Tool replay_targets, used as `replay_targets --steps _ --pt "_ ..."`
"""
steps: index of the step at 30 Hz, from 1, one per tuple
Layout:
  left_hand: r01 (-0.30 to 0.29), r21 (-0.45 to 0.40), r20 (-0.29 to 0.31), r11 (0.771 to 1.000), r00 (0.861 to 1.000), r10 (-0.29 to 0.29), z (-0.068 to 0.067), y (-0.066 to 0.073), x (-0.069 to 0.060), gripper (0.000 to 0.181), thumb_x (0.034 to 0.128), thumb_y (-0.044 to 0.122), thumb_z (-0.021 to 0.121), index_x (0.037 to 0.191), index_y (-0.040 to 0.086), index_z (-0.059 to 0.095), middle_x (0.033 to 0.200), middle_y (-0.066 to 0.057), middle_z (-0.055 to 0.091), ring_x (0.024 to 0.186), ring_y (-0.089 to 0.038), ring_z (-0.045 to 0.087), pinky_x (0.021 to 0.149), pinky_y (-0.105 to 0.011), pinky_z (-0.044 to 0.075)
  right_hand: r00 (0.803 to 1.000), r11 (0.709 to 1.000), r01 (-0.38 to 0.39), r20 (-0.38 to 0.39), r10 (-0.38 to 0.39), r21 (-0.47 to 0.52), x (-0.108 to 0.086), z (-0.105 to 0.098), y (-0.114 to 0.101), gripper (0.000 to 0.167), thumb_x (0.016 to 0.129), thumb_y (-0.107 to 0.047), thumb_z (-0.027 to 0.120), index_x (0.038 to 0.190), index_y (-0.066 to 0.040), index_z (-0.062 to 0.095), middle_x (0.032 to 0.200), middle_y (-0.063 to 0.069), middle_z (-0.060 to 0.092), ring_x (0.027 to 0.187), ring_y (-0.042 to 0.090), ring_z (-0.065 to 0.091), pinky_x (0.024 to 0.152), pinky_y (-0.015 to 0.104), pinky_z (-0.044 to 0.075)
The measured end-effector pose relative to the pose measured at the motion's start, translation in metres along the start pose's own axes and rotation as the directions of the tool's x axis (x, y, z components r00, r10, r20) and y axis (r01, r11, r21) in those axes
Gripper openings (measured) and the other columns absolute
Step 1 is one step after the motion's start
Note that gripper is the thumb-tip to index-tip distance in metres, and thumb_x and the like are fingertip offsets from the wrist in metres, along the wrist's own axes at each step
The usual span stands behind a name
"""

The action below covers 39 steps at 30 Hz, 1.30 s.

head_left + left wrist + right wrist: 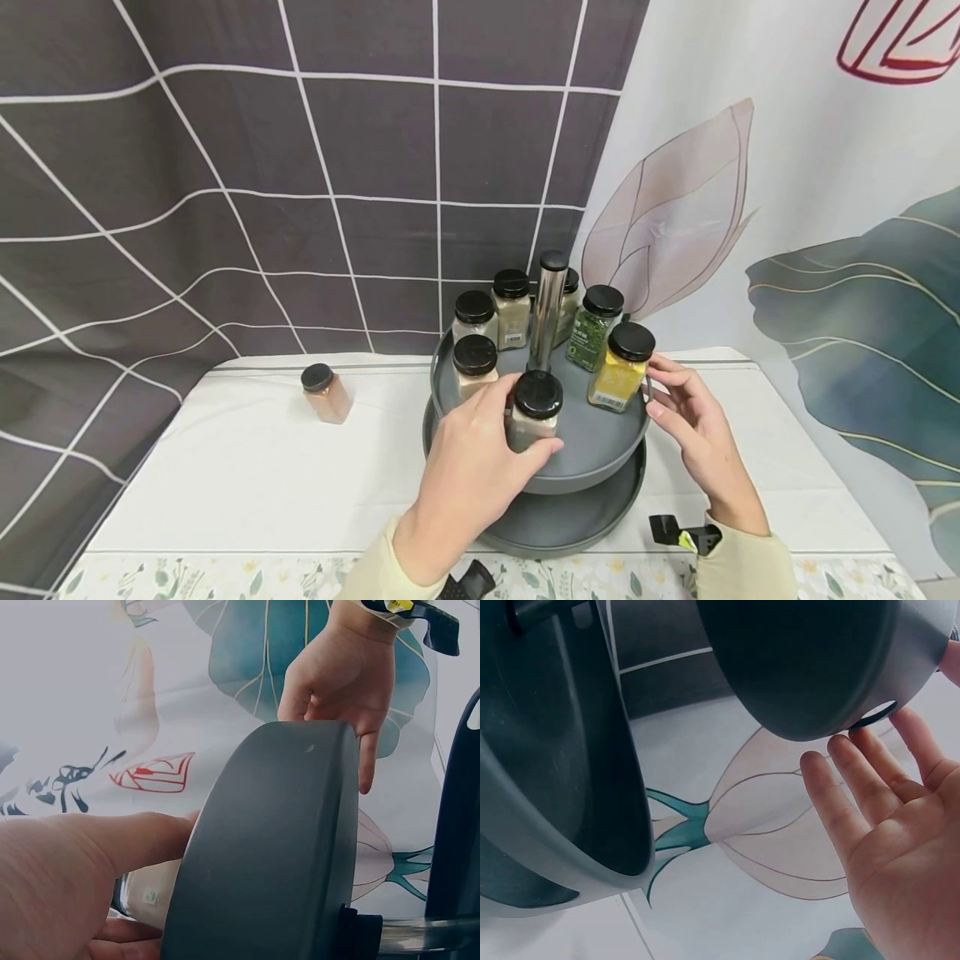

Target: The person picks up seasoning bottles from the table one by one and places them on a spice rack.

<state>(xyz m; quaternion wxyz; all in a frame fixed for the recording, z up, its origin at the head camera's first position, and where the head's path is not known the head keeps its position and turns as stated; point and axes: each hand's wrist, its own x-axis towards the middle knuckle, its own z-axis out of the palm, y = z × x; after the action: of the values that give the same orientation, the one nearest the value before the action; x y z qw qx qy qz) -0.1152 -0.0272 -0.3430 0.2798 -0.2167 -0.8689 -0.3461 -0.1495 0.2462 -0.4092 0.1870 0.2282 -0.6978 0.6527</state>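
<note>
My left hand (pixel 472 475) grips a small square spice jar (pixel 537 408) with a black lid, at the front of the upper tier (pixel 581 454) of a grey two-tier turntable. In the left wrist view, the thumb and fingers lie around the jar's pale body (pixel 150 892), partly hidden by the tier. My right hand (pixel 697 425) touches the upper tier's right side, its fingers extended near a cut-out in the wall. Beside it stands a jar of yellow powder (pixel 619 367); a jar of green flakes (pixel 595 329) is just behind.
Several more black-lidded jars (pixel 512 308) stand left and behind the metal post (pixel 547 321). The lower tier (pixel 562 521) sits beneath. A jar of pinkish powder (pixel 327 394) stands apart on the white table cover (pixel 247 467). A tile-patterned curtain (pixel 375 167) hangs behind.
</note>
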Motion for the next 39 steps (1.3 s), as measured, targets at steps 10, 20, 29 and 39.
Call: replay_targets --steps 10,20,29,39 --pt "0.024 -0.009 0.001 1.0 1.0 -0.024 0.002 0.001 -0.003 0.068 0.0685 0.032 0.094 0.122 0.003 0.064 0.107 -0.005 0.072 0.095 -0.02 0.071 0.078 -0.036 0.06 1.0 1.0 -0.014 -0.014 0.014 -0.006 0.0 0.0 -0.001 0.036 0.092 0.02 0.046 0.128 0.016 0.048 0.145 0.006 0.05 0.131 0.011 0.05 0.104 0.017 0.045" --pt "0.062 -0.035 0.001 0.997 0.998 -0.062 0.0 0.0 -0.007 0.07 0.071 0.035 0.093 0.127 0.005 0.064 0.108 -0.003 0.072 0.088 -0.013 0.069 0.074 -0.03 0.06 1.0 0.997 0.011 0.015 -0.009 -0.077 0.0 -0.001 0.001 0.05 0.092 0.019 0.048 0.142 0.013 0.046 0.146 0.005 0.049 0.132 0.01 0.049 0.104 0.016 0.044" --pt "0.044 -0.101 -0.048 0.994 0.998 -0.049 -0.017 0.002 -0.016 0.061 0.0759 0.028 0.09 0.127 0.006 0.064 0.115 -0.003 0.072 0.089 -0.011 0.073 0.08 -0.021 0.059 1.0 0.997 0.006 0.004 -0.006 -0.076 -0.001 0.001 0.001 0.047 0.093 0.02 0.045 0.139 0.011 0.049 0.15 0.002 0.046 0.135 0.008 0.046 0.104 0.014 0.044" --pt "-0.064 -0.206 -0.272 0.976 0.962 0.006 -0.041 -0.025 -0.018 0.051 0.0769 0.012 0.087 0.122 0.0 0.066 0.104 -0.006 0.075 0.086 -0.014 0.074 0.08 -0.02 0.059 0.999 0.994 -0.035 0.0 0.035 -0.106 -0.002 0.0 0.0 0.043 0.095 0.015 0.047 0.138 0.007 0.052 0.148 -0.006 0.05 0.132 0.004 0.05 0.106 0.014 0.042"
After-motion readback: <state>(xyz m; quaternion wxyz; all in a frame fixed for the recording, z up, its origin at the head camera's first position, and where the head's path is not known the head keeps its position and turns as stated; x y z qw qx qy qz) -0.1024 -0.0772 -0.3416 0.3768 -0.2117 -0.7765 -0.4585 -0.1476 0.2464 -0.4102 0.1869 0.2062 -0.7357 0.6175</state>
